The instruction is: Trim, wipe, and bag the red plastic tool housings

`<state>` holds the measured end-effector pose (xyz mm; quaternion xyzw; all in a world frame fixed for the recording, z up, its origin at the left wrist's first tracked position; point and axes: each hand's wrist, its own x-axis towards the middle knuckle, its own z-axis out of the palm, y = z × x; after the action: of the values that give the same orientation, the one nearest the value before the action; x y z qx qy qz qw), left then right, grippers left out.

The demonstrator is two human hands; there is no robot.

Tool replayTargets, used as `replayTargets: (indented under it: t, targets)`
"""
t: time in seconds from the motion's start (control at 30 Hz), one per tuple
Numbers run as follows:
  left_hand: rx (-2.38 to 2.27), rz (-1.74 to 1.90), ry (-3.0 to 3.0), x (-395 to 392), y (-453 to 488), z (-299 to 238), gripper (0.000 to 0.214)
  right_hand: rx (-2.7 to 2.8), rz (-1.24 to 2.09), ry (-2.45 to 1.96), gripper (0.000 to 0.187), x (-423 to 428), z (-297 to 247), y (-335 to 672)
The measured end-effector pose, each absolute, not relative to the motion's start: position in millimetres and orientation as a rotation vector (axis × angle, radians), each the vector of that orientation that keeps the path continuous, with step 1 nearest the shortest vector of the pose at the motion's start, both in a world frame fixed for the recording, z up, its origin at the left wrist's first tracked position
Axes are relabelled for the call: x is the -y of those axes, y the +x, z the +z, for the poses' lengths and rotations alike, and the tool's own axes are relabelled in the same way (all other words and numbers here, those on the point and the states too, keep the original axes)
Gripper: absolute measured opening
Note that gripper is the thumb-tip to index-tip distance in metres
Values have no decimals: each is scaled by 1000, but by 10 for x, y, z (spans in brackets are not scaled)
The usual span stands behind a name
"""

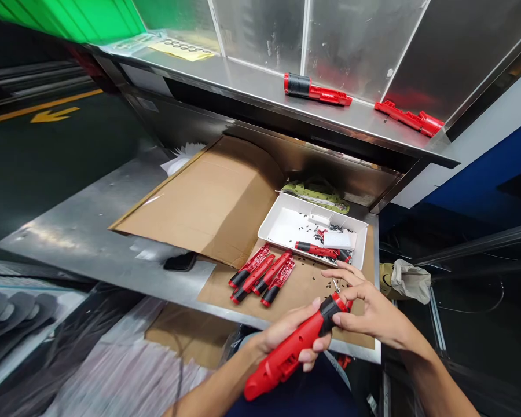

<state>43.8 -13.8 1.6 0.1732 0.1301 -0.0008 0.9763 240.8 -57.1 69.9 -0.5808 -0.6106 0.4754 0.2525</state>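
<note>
1. My left hand (293, 333) is wrapped around a red-and-black tool housing (286, 353), its fingers curled under the body near the black collar.
2. My right hand (369, 310) pinches the collar end of that same housing with thumb and forefinger; my other fingers are spread.
3. The housing is tilted in front of me, over the near edge of the metal workbench (91, 214), collar end up and to the right, red end down toward the left.
4. Beyond my hands, four similar housings (252, 279) lie side by side on a flat cardboard sheet (219, 292).
5. Just behind them is a white tray (280, 223), holding another red-and-black piece (316, 249), a white block (336, 240) and many tiny black parts; more of these dot the cardboard.
6. On the metal shelf (243, 72) rest a red-and-black housing piece (301, 86) and an all-red one (410, 119), well apart.
</note>
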Motion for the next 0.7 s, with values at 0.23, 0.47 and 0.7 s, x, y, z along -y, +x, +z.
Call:
replayTargets:
  t: [0.23, 0.47, 0.7]
  targets:
    - [-286, -42, 297, 148, 441, -98, 52, 1567, 1466, -1536, 32, 529, 599, 2437]
    - [-322, -67, 302, 133, 450, -125, 53, 1560, 1513, -1561, 24, 503, 567, 2481]
    - [-371, -69, 265, 140, 470, -110, 53, 1598, 1520, -1560, 15, 471, 582, 2527]
